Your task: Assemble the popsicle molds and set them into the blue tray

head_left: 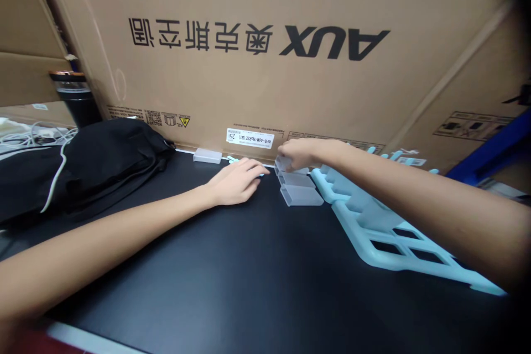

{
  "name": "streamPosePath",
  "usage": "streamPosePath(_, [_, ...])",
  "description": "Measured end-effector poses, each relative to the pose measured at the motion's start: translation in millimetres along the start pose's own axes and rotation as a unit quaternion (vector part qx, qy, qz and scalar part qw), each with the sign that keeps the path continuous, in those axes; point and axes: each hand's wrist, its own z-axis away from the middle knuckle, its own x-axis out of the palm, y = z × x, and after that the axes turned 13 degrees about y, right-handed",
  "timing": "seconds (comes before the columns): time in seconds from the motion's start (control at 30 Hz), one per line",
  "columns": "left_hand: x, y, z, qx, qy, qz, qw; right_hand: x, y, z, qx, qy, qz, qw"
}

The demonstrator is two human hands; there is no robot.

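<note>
My left hand (239, 182) lies low over the black tabletop, fingers stretched to the right and slightly apart. A bit of a light-blue piece (261, 175) shows at its fingertips, and another small light-blue piece (233, 159) pokes out behind the hand. With fingers bent down, my right hand (299, 153) grips the farthest of several clear plastic boxes (302, 196), which sit in a row by the cardboard. Its fingertips are partly hidden. Under my right forearm stands a light-blue plastic rack (357, 232) with square openings and upright prongs.
A large cardboard carton (257, 83) walls off the back of the black table (232, 276). Another clear plastic box (207, 156) lies against it, left of my hands. A black bag (112, 160), white cables (33, 135) and a dark tumbler (77, 99) occupy the left.
</note>
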Motion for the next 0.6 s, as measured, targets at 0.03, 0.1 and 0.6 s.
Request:
streamPosePath(0.03, [7.8,3,-7,0.011,-0.001,0.011,1.000,-4,-2,0,-0.005,-0.012,0.022,1.000])
streamPosePath(0.1, [23.9,7,-21,0.033,-0.009,0.023,0.999,-18,-5,6,-0.011,-0.027,0.056,0.998])
streamPosePath(0.6, [47.1,8,-33,0.042,-0.038,0.088,0.995,40,-20,246,0.429,0.464,-0.092,0.770])
